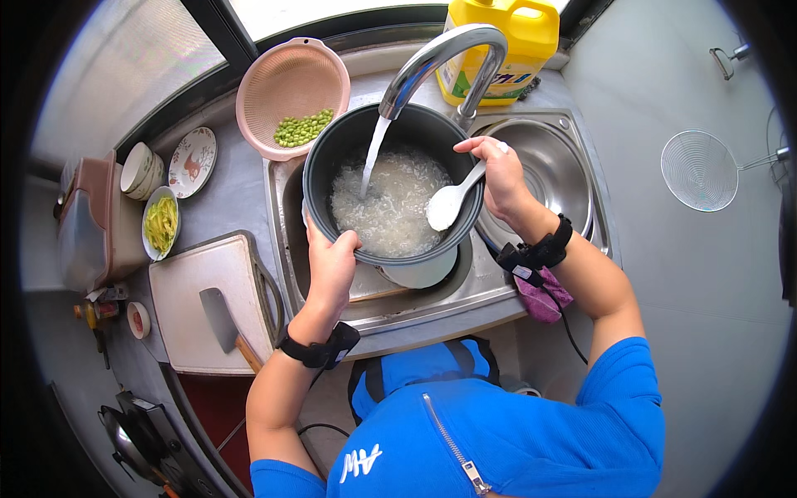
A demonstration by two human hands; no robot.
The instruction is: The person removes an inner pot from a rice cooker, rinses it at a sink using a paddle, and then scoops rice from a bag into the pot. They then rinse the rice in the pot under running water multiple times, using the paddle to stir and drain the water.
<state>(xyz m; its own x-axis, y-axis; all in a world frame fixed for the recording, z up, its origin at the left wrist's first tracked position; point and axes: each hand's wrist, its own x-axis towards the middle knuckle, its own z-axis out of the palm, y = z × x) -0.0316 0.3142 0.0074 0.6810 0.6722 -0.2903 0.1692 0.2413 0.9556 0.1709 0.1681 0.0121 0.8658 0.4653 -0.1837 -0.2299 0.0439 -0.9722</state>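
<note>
A dark rice-cooker inner pot [324,168] is held tilted over the left basin of the sink. Inside it, cloudy water covers white rice grains [398,187]. Water runs into the pot from a curved chrome faucet [414,68]. My left hand [331,264] grips the near left rim, thumb over the edge. At the right rim, my right hand [495,174] holds a white rice spoon [443,208] by its handle, with the spoon's head down inside the pot. Whether my right fingers also bear on the rim is hard to tell.
A pink colander [261,93] with green beans [303,129] stands behind the pot. Right of it are a yellow jug [538,31] and a steel bowl [560,168] in the right basin. A cleaver [218,317] lies on the cutting board [187,305] at left.
</note>
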